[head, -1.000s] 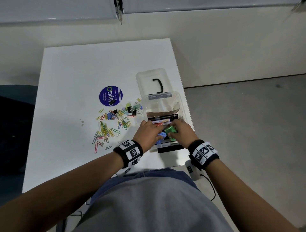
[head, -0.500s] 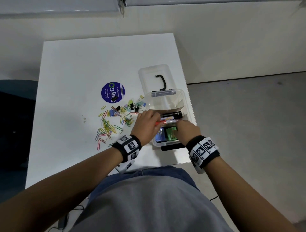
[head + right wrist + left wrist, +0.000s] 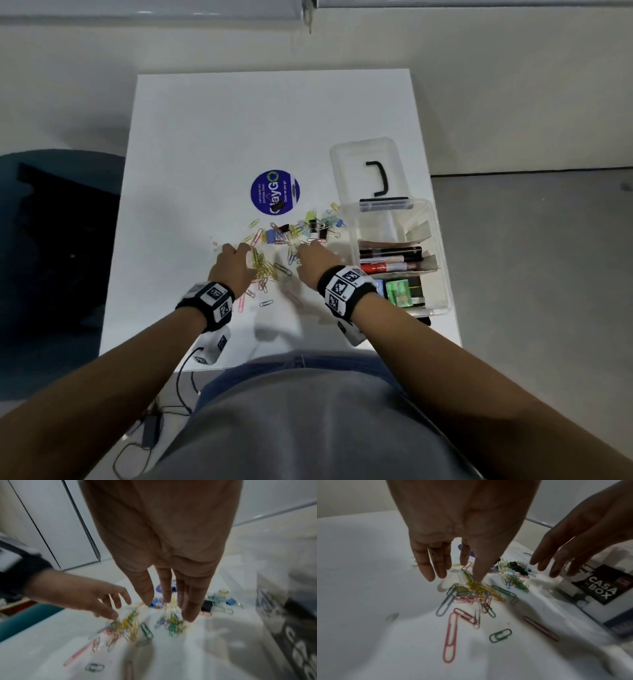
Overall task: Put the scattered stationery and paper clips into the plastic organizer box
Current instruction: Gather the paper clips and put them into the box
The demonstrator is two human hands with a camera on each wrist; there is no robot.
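Coloured paper clips [image 3: 270,260] and small binder clips [image 3: 317,228] lie scattered on the white table [image 3: 212,144]. My left hand [image 3: 233,265] hovers over the left part of the pile, fingers straight and spread, thumb tip [image 3: 477,578] near the yellow clips [image 3: 481,588]. My right hand [image 3: 313,262] hangs just right of it, fingers [image 3: 190,604] straight above a small clump of clips [image 3: 173,623]. Neither hand holds anything. The clear plastic organizer box [image 3: 438,233] stands at the right, holding markers [image 3: 390,260] and small green and blue items [image 3: 397,289].
The box's clear lid [image 3: 363,164] with a black handle lies behind the box. A round purple sticker [image 3: 274,192] sits on the table beyond the clips. The table's right edge is close to the box. A dark chair [image 3: 51,240] stands at the left.
Both hands left the organizer box and moved left to the pile of paper clips. The markers and small items now lie in the box.
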